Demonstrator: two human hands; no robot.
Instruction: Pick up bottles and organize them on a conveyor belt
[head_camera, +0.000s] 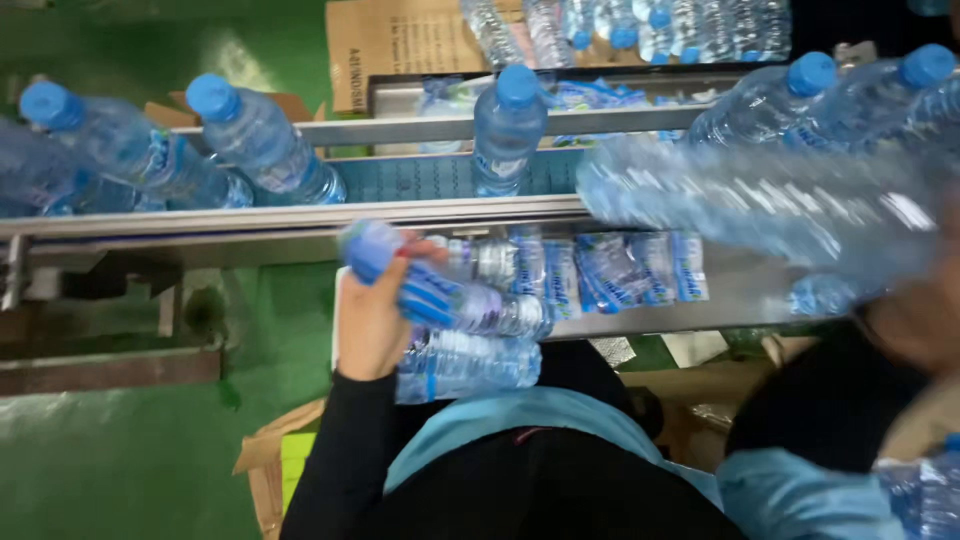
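Water bottle (450, 298) lying sideways, clamped in left hand (375, 320), near side of conveyor rail (300, 215). Right hand (915, 325) blurred at right edge; grip unclear behind smeared bottles (760, 205).

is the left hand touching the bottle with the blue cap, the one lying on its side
Touching. The head view shows the left hand wrapped around the lying bottle, fingers curled over its neck just below the blue cap.
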